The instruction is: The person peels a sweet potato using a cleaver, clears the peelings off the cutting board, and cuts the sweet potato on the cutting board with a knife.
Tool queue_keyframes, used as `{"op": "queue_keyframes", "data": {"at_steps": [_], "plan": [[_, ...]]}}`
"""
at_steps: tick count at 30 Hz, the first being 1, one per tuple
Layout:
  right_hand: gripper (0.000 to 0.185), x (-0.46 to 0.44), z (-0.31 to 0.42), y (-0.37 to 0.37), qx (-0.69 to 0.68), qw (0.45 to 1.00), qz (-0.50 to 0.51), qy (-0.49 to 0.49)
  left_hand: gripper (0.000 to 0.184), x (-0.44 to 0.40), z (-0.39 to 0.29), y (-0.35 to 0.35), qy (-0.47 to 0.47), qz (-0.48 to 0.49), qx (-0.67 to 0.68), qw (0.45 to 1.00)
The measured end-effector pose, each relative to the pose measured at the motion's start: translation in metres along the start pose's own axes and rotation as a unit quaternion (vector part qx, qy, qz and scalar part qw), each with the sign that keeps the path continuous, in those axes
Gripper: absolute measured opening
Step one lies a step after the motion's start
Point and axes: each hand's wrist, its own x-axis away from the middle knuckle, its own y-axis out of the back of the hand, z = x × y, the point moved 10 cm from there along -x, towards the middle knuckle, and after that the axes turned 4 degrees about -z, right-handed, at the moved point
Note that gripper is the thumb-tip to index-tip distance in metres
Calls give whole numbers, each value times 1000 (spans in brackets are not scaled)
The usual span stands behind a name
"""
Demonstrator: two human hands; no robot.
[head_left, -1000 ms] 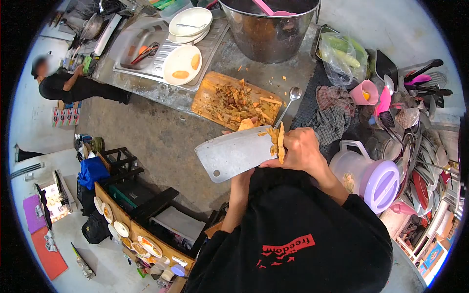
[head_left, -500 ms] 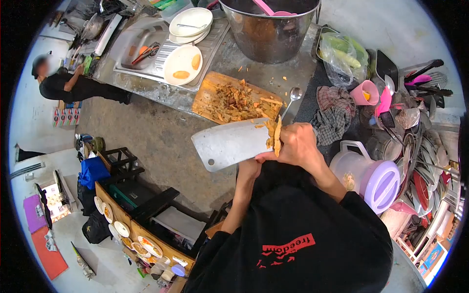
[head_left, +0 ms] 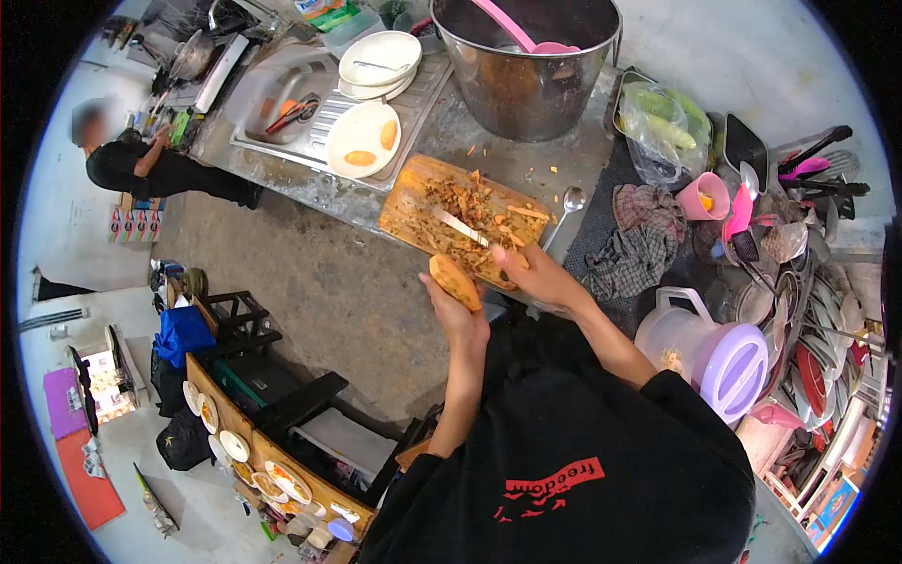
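Note:
In my left hand is an oblong yellow-orange root vegetable that looks like a peeled sweet potato. My right hand is closed round the handle of a cleaver, whose blade shows nearly edge-on and points away to the left. Both hands are at the near edge of a wooden cutting board, which is strewn with orange and brown peelings. On a white plate beyond the board lie two orange oblong pieces. A metal spoon rests right of the board.
A big metal pot with a pink ladle stands behind the board. At left are the sink and stacked plates. Cloths and a lidded jug sit to the right. Another person stands far left.
The cleaver has turned from broad side to nearly edge-on and moved over the board. The peelings on its blade are gone from view. The sweet potato now shows in my left hand.

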Motion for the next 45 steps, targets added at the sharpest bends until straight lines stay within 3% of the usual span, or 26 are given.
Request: {"op": "queue_keyframes", "data": {"at_steps": [1,3,5,11,15,17,18,20,26,36,42,45], "plan": [[60,-4,-6,-4,-134,990,0,-47,48,0,0,10,7,-29,-20,999],[53,-13,-2,-7,-122,989,33,-78,50,-5,1,21,11,-54,-38,998],[48,-18,-26,-24,-154,966,107,-180,48,-9,3,20,7,-21,-11,1000],[43,-29,-40,-36,-194,939,174,-223,45,-2,-2,-8,22,82,-3,996],[40,-24,-36,-23,-111,972,104,-177,44,7,-16,-25,-16,85,-35,996],[37,-28,-12,-4,-87,996,3,36,46,12,-18,-33,-26,133,-37,990],[37,-24,-15,0,-86,996,5,34,46,14,-18,-33,-26,130,-37,990],[37,-17,-23,5,87,995,52,-8,47,14,-16,-33,-15,109,-37,993],[42,2,4,23,157,987,33,5,46,18,-15,-43,-6,181,-3,983],[54,21,14,9,17,999,27,-4,41,23,-12,-50,10,213,0,977],[55,20,12,5,-37,999,8,25,38,14,-10,-33,-1,144,-33,989],[56,16,4,8,-53,998,2,-15,37,15,-9,-34,5,150,-78,986]]}}
